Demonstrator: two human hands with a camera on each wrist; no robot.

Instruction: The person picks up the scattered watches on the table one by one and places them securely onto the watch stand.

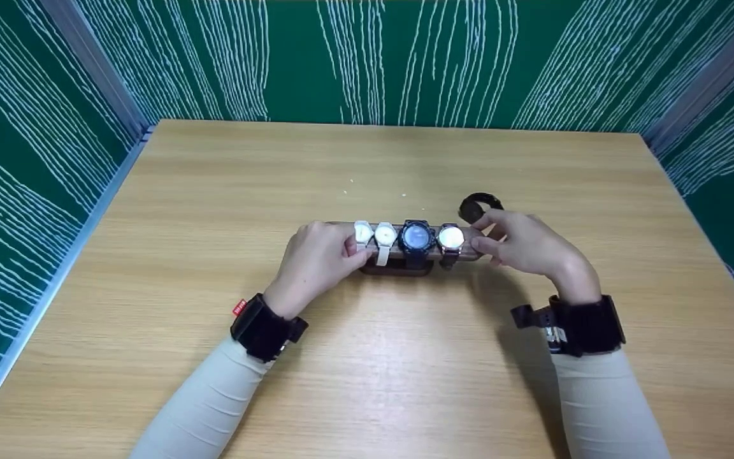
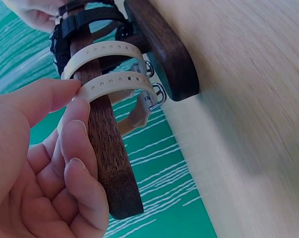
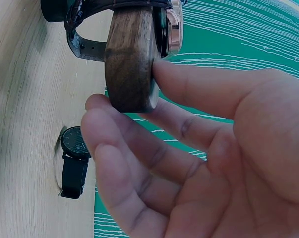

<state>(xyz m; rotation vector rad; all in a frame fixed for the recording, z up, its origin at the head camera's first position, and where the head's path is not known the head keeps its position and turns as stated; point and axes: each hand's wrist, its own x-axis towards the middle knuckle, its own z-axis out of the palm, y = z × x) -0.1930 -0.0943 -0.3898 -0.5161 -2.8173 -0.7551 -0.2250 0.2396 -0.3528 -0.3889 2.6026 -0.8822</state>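
Note:
A dark wooden watch stand (image 2: 114, 168) has a horizontal bar above a base (image 2: 174, 64). Along the bar hang two watches with white straps, the outermost white watch (image 1: 362, 233) and another white watch (image 1: 385, 236), then a chunky dark watch (image 1: 416, 236) and a dark-strapped watch with a bright dial (image 1: 450, 238). At the left end, my left hand (image 1: 316, 261) pinches the outermost white watch with thumb and forefinger, its other fingers curled beside the bar. My right hand (image 1: 523, 242) holds the bar's right end, thumb on the dial side.
Behind the right hand, a black watch (image 1: 472, 209) lies on the wooden table (image 1: 278, 172). A few tiny white specks dot the tabletop behind the stand. Green walls (image 1: 316, 95) with white streaks border the table at the back and sides.

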